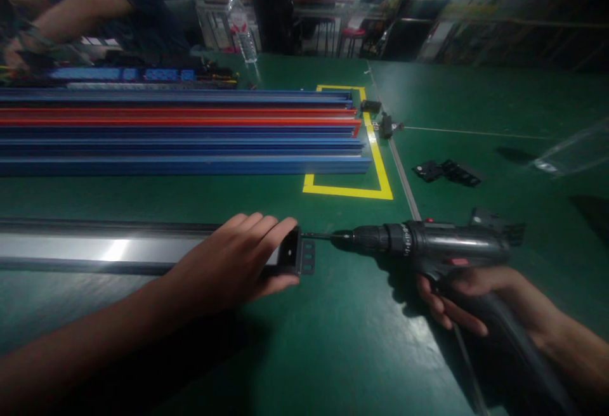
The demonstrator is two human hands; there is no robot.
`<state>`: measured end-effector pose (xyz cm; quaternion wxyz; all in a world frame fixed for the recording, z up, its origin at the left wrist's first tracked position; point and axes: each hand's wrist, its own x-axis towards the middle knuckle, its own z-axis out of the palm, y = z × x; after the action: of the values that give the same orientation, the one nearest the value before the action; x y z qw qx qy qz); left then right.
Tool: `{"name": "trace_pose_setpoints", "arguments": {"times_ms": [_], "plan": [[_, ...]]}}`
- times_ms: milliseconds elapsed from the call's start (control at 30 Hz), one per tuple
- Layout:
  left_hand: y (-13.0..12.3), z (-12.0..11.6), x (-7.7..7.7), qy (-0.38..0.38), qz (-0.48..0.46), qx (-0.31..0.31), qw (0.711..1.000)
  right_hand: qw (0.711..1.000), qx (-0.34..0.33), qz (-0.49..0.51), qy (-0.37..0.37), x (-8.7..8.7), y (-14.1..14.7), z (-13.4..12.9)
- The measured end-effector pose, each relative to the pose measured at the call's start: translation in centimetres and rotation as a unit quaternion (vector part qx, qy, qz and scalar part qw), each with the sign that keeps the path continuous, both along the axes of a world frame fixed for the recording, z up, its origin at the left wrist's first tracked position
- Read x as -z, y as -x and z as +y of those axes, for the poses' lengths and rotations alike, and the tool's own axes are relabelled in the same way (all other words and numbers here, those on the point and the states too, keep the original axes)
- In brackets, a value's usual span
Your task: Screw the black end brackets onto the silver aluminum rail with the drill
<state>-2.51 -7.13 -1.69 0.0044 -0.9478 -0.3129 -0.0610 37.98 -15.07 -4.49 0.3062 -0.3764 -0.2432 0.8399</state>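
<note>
My left hand (247,251) is closed round the right end of a long silver and black metal profile (109,248), thumb below and fingers over the top. A black slotted end bracket (308,257) sits at that end. In my right hand (471,295) is a black power drill (451,241), held by its grip. The drill lies level and points left. Its long thin bit (316,235) reaches the upper part of the bracket at the profile's end; the exact contact is too small to make out.
Blue profiles (190,165) and red profiles (190,113) lie behind, ending inside yellow tape (342,194). Black brackets (461,173) rest at right. A plastic bottle (245,39) stands at the back. Another person's arm (85,13) is at upper left. A clear plastic object (580,146) is far right.
</note>
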Motion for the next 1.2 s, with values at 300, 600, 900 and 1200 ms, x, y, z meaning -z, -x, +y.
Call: {"name": "trace_pose_setpoints", "arguments": {"times_ms": [300, 600, 900, 1200], "plan": [[0.2, 0.1, 0.5, -0.021, -0.014, 0.02, 0.999, 1.0, -0.001, 0.013, 0.001, 0.0, 0.1, 0.0], [0.5, 0.1, 0.9, -0.06, -0.019, 0.028, 0.998, 1.0, 0.005, 0.009, -0.002, -0.2, 0.2, -0.1], [0.6, -0.1, 1.0, -0.062, -0.012, 0.019, 0.998, 1.0, 0.002, 0.012, 0.005, -0.4, 0.1, -0.1], [0.6, -0.1, 0.9, -0.033, -0.025, 0.013, 0.999, 0.999, 0.002, 0.002, 0.051, -1.0, 0.2, -0.1]]}}
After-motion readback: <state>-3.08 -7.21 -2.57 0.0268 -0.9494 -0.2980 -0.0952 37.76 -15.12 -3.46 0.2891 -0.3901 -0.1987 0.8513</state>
